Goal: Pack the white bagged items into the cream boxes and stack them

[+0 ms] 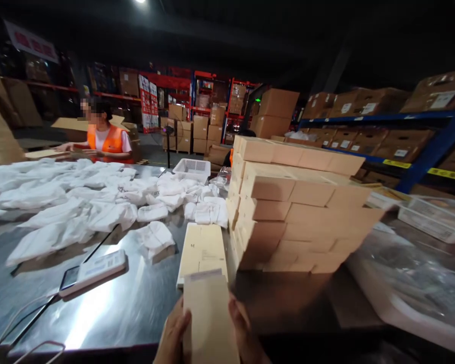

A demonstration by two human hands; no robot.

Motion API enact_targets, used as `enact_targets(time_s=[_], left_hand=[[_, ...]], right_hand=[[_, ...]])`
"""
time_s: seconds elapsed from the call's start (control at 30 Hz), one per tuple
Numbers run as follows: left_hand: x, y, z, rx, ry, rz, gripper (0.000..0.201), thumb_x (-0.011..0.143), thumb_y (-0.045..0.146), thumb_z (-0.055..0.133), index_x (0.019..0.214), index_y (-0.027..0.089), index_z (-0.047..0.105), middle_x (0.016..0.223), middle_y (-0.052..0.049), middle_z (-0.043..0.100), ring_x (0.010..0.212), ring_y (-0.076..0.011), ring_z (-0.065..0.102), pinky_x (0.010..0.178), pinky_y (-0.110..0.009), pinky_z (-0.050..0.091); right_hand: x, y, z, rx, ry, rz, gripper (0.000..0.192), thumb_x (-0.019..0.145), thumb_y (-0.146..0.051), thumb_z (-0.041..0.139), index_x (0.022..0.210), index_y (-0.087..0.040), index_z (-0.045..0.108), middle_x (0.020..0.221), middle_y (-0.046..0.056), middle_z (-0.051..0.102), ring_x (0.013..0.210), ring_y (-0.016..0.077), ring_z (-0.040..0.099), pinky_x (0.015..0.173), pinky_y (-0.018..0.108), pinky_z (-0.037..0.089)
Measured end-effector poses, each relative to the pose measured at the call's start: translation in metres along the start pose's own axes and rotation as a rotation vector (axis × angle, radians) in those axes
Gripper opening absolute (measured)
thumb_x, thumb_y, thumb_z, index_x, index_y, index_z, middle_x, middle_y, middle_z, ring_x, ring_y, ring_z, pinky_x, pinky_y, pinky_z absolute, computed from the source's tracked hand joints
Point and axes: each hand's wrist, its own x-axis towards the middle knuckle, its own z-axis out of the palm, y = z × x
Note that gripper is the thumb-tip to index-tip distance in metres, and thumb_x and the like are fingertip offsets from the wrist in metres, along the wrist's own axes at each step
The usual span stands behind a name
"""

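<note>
Beige flat carton (208, 318) pinched at edges between left hand (172, 336) and right hand (246, 336)

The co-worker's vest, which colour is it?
Orange vest, over a white shirt, in the head view.

Steel table (129, 308) strewn with white bagged garments (79, 202); handheld scanner (93, 272), white basket (192, 169), stacked tan boxes (288, 202); orange-vested co-worker (106, 137) behind; warehouse shelving (402, 131) with cartons.

Both hands (212, 336) and their flat box (208, 318) are cut off below.
</note>
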Motion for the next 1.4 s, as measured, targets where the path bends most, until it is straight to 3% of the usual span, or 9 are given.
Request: enact_targets(time_s=[0.07,0.13,0.23,0.33,0.4,1.0,1.17,1.27,1.4], left_hand=[[0.007,-0.005,0.006,-0.056,0.013,0.071,0.047,0.066,0.054,0.078,0.099,0.022,0.071,0.098,-0.007,0.078,0.105,-0.0373,0.07,0.086,-0.045,0.058],[0.014,-0.007,0.01,-0.07,0.025,0.156,0.052,0.063,0.041,0.078,0.11,0.027,0.065,0.101,-0.002,0.077,0.099,-0.0321,0.072,0.082,-0.04,0.059],[0.02,-0.01,0.015,-0.007,-0.006,0.177,0.069,0.065,0.025,0.068,0.133,0.029,0.053,0.116,-0.004,0.074,0.1,-0.0281,0.072,0.079,-0.035,0.059],[0.016,-0.018,0.016,0.161,-0.03,0.18,0.071,0.069,0.02,0.059,0.14,0.023,0.052,0.133,-0.009,0.068,0.117,-0.0305,0.066,0.091,-0.036,0.057],[0.011,-0.025,0.014,0.261,-0.041,0.227,0.067,0.071,0.02,0.057,0.138,0.019,0.056,0.136,-0.011,0.067,0.127,-0.0327,0.061,0.103,-0.04,0.052],[-0.016,-0.028,0.005,0.578,-0.059,0.387,0.063,0.081,0.021,0.054,0.144,0.016,0.053,0.149,-0.011,0.058,0.142,-0.0345,0.047,0.116,-0.044,0.039],[0.001,-0.032,-0.003,0.502,-0.119,0.337,0.068,0.072,0.021,0.057,0.14,0.016,0.058,0.146,-0.012,0.061,0.138,-0.0351,0.051,0.115,-0.044,0.041],[0.014,-0.03,-0.004,0.358,-0.109,0.209,0.078,0.066,0.019,0.055,0.143,0.019,0.052,0.145,-0.011,0.061,0.132,-0.0322,0.057,0.113,-0.044,0.042],[0.03,-0.037,-0.014,-0.011,-0.044,0.027,0.094,0.054,0.016,0.051,0.147,0.027,0.038,0.135,-0.008,0.065,0.116,-0.0277,0.065,0.087,-0.036,0.054]], right_hand=[[0.008,-0.008,0.003,0.037,0.035,-0.054,0.038,0.095,-0.054,0.048,0.112,-0.022,0.058,0.103,0.009,0.07,0.105,0.0266,0.067,0.085,0.038,0.058],[0.017,-0.024,0.005,-0.029,0.148,-0.295,0.025,0.092,-0.035,0.052,0.115,-0.026,0.051,0.103,0.006,0.066,0.1,0.0217,0.067,0.078,0.032,0.059],[0.024,-0.061,0.007,-0.469,0.276,-0.733,0.043,0.087,-0.01,0.049,0.126,-0.028,0.05,0.116,0.008,0.061,0.108,0.0195,0.062,0.087,0.033,0.057],[0.021,-0.097,0.017,-0.944,0.051,-1.016,0.038,0.093,-0.005,0.046,0.12,-0.024,0.064,0.108,0.008,0.067,0.101,0.0204,0.064,0.09,0.035,0.056],[0.019,-0.11,0.027,-1.053,-0.041,-1.11,0.028,0.097,-0.009,0.047,0.112,-0.019,0.068,0.096,0.007,0.071,0.087,0.0196,0.065,0.08,0.031,0.058],[0.013,-0.087,0.049,-1.021,0.123,-1.137,0.025,0.098,-0.007,0.044,0.101,-0.013,0.068,0.085,0.011,0.076,0.078,0.021,0.072,0.072,0.033,0.064],[0.03,-0.069,0.053,-0.743,0.088,-0.838,0.027,0.097,-0.022,0.051,0.076,-0.02,0.067,0.07,0.006,0.07,0.065,0.0199,0.068,0.062,0.032,0.06],[0.041,-0.061,0.033,-0.577,0.104,-0.662,0.031,0.096,-0.037,0.054,0.072,-0.021,0.064,0.064,0.004,0.068,0.056,0.0172,0.066,0.051,0.027,0.056],[0.032,-0.05,-0.042,-0.219,0.278,-0.452,0.038,0.094,-0.055,0.055,0.083,-0.02,0.064,0.079,0.008,0.076,0.067,0.0219,0.075,0.058,0.033,0.061]])
